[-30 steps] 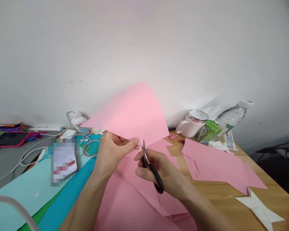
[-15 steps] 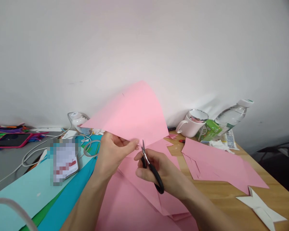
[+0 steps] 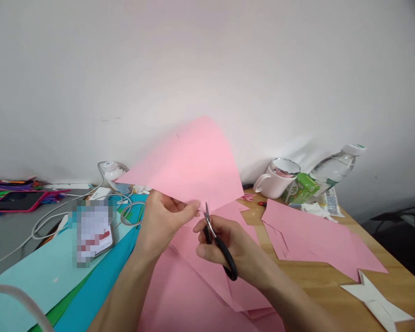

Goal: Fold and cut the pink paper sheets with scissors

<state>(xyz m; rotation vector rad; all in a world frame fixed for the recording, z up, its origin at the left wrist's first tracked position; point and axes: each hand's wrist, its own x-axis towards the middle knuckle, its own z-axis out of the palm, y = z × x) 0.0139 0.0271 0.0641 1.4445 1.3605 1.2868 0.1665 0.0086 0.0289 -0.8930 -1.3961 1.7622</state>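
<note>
My left hand [image 3: 164, 221] pinches the lower edge of a curved pink paper sheet [image 3: 193, 161] between thumb and fingers. The sheet stands raised in front of the wall. In my right hand [image 3: 224, 240] is a pair of scissors [image 3: 224, 256] with black handles, its blades pointing up at the sheet's lower edge, close to my left thumb. Whether the blades are fully closed on the paper is hard to make out. Beneath both hands lie more pink paper sheets [image 3: 186, 286], overlapping one another.
To the right are cut pink papers [image 3: 311, 235], a folded white paper piece [image 3: 375, 297], a pink mug [image 3: 275, 180], a green box [image 3: 302, 188] and a water bottle [image 3: 335, 168]. On the left are a phone [image 3: 95, 230], cables, blue sheets [image 3: 93, 295] and another phone [image 3: 17, 201].
Almost nothing differs. The scissors and my right hand have shifted very slightly to the right and down in view; my left hand keeps its pinch on the sheet.
</note>
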